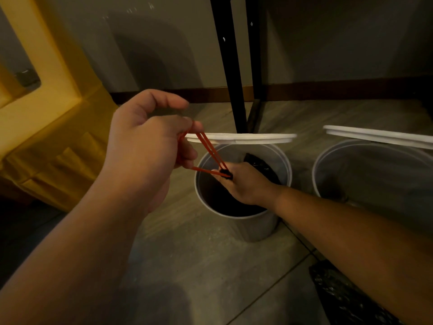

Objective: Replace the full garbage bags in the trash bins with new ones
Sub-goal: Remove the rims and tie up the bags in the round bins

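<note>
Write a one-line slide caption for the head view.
Left hand stretches red string from black bag gripped by right hand over white bin.

Of the person only the left hand (150, 146), the right hand (246, 184), the left forearm (82, 242) and the right forearm (351, 226) are seen. Both hands and both wrists are left bare. The forearms are uncovered as far as they are shown. The left forearm is rendered broader than the right, being nearer the camera.
</note>
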Demonstrator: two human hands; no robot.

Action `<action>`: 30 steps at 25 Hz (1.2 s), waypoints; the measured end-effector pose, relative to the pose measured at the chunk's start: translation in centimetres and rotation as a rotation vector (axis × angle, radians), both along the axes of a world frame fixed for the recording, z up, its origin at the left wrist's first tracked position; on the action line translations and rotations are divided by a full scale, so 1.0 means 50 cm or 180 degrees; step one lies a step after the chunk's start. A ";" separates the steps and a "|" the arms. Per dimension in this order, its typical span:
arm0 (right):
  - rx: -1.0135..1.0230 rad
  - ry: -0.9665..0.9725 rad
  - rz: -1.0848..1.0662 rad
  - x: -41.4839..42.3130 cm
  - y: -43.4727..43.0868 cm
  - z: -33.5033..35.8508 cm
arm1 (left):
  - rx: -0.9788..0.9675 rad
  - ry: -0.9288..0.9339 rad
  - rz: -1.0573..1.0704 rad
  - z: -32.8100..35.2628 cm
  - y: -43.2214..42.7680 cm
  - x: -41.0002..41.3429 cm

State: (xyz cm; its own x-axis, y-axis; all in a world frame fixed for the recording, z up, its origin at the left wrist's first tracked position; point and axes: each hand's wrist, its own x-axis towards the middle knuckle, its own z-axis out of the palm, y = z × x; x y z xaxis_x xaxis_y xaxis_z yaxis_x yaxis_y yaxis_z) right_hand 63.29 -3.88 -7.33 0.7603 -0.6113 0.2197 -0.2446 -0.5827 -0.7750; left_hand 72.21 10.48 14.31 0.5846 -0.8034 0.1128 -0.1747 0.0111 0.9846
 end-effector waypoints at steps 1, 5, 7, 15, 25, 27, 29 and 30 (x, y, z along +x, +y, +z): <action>0.0007 0.0023 -0.0004 -0.001 0.000 0.003 | -0.0001 0.0004 0.0024 -0.002 0.001 0.001; -0.0022 0.0156 0.0350 -0.023 0.001 0.055 | -0.0007 0.0157 0.0059 -0.016 0.012 0.009; 0.0057 0.0157 0.0406 -0.032 0.008 0.100 | -0.0035 0.0224 0.0087 -0.020 0.019 0.025; 0.0014 -0.0333 0.0337 -0.042 0.044 0.209 | 0.0106 0.0068 -0.0237 -0.014 0.063 0.062; 0.0366 -0.0654 -0.0109 -0.102 0.033 0.253 | 0.1309 -0.0866 0.0244 -0.049 0.106 0.087; 0.0482 -0.0738 -0.0238 -0.119 0.036 0.272 | 0.1841 -0.1298 0.0308 -0.053 0.112 0.101; 0.0226 -0.0682 -0.0438 -0.136 0.038 0.295 | 0.1933 -0.1477 0.0341 -0.052 0.116 0.109; -0.0064 -0.0597 -0.0532 -0.142 0.038 0.306 | 0.1750 -0.1302 0.0346 -0.049 0.116 0.112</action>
